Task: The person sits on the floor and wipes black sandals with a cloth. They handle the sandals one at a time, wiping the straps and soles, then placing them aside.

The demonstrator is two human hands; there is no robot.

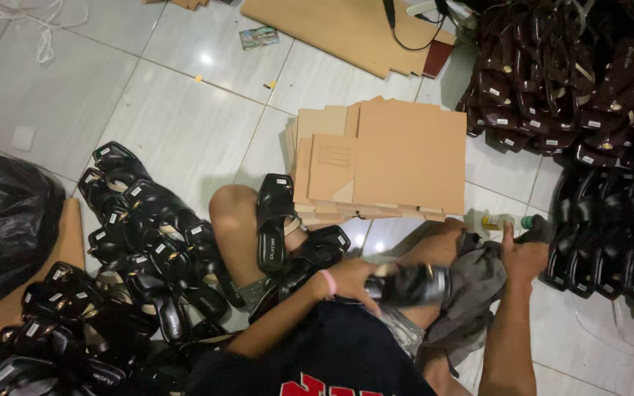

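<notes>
a person seated on a pale tiled floor wipes down a black sandal, the left hand closed around its heel end and holding it across the lap. the right hand is bunched around a grey cloth that drapes over the thigh just beside the sandal's toe; its fingers appear clenched on the fabric, though the dim light makes the exact hold hard to read. a small bottle lies on the floor just beyond that hand. a stack of flattened cardboard boxes sits ahead of the knees, one more black sandal rests on the left knee, and heaps of matching footwear crowd the left, with a further pile at the right. a black plastic bag slumps at the far left. to do the wipe well, the sandal is best kept firmly steadied while the cloth passes over strap and sole evenly.
</notes>
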